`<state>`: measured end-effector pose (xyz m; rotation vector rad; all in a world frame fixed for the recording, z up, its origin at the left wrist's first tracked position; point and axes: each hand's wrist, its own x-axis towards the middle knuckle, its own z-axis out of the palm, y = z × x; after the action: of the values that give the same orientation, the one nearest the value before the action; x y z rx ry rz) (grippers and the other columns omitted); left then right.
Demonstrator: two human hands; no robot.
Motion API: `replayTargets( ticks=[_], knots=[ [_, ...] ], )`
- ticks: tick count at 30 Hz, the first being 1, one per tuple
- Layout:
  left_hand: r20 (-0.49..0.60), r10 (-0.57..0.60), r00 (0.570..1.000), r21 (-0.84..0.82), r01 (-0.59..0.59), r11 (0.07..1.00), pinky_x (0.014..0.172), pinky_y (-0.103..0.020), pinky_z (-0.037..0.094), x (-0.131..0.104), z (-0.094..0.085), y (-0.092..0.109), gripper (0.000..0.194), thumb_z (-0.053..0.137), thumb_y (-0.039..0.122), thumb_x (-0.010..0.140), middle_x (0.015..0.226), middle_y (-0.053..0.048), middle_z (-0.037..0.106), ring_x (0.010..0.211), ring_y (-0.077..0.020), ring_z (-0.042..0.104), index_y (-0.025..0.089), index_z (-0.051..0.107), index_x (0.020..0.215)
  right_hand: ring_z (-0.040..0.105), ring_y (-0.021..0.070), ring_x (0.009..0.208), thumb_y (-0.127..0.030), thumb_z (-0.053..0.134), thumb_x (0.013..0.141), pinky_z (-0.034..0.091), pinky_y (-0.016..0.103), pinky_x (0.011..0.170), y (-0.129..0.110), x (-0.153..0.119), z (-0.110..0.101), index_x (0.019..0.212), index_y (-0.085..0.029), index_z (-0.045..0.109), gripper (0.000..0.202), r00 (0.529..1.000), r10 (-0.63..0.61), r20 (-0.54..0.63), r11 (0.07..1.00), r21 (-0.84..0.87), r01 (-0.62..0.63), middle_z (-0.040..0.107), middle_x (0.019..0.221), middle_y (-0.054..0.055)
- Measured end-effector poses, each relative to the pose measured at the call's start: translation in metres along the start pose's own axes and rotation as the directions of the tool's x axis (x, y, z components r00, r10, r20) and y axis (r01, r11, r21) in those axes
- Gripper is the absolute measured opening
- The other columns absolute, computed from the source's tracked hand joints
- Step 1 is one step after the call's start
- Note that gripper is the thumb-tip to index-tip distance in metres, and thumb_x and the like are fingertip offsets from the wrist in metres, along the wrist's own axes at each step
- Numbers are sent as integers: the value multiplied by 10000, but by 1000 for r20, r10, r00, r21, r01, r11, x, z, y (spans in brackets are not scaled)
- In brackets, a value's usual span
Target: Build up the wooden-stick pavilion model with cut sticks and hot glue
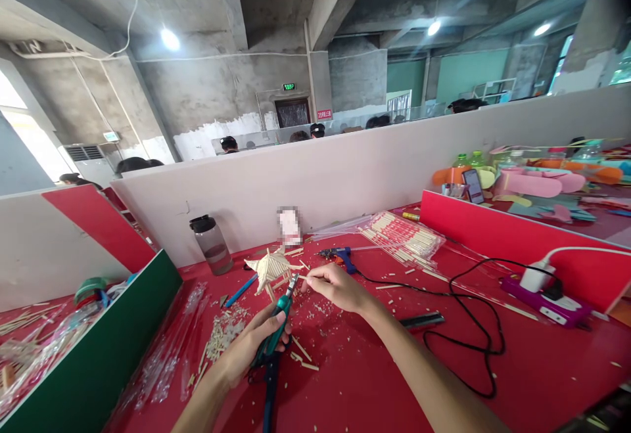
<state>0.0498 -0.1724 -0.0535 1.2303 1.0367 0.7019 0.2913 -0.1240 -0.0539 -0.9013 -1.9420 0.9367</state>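
My left hand point(263, 336) is wrapped round the handles of green-handled cutters point(282, 308), their metal jaws pointing up and away. Close to the jaws, my right hand point(336, 286) pinches a thin wooden stick point(303, 278), whose end meets the jaws. Just behind the cutters stands a small model with a pointed roof point(271, 267), built of pale sticks. Cut stick pieces point(304, 362) lie below my hands, and a heap of pale offcuts point(224, 336) is left of my left hand.
A blue glue gun point(345, 259) lies behind my right hand, its black cable point(456, 295) running toward a purple power strip point(552, 303). Bundled sticks point(401, 236) are at the back. A bottle point(211, 246) stands back left. Green point(113, 354) and red point(517, 242) dividers flank the red table point(374, 380).
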Motion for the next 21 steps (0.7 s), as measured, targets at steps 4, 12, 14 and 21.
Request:
replayTargets(
  ticks=[4, 12, 14, 21],
  knots=[
    [7, 3, 1000, -8, -3, 1000, 804, -312, 500, 0, 0, 0, 460, 736, 594, 769, 850, -25, 666, 840, -185, 626, 195, 641, 977, 333, 107, 513, -361, 477, 965, 217, 253, 501, 1, 0, 0, 881, -128, 747, 367, 1000, 0, 1, 1000, 2, 0, 376, 542, -55],
    [-6, -3, 1000, 21, 3, 1000, 756, -293, 478, -2, 2, 4, 449, 742, 590, 756, 841, -27, 655, 783, -167, 601, 188, 642, 929, 319, 109, 509, -348, 484, 958, 209, 260, 503, 1, 0, 0, 873, -129, 746, 352, 1000, 9, 7, 1000, 25, -9, 380, 536, -56],
    [-21, -5, 1000, 32, 5, 999, 763, -300, 476, -3, 2, 5, 463, 744, 591, 749, 849, -29, 654, 798, -178, 604, 191, 647, 960, 320, 110, 508, -352, 487, 956, 206, 260, 503, 2, 0, 0, 868, -131, 746, 352, 1000, 6, 11, 1000, 26, -7, 373, 535, -56],
    [-19, 38, 999, 127, -35, 991, 758, -306, 489, -2, 1, 4, 452, 712, 604, 772, 836, -26, 641, 795, -187, 602, 188, 657, 938, 329, 110, 530, -342, 490, 955, 207, 259, 515, 3, 1, -1, 877, -134, 745, 338, 1000, -5, 22, 1000, 17, 4, 376, 556, -52]
  ],
)
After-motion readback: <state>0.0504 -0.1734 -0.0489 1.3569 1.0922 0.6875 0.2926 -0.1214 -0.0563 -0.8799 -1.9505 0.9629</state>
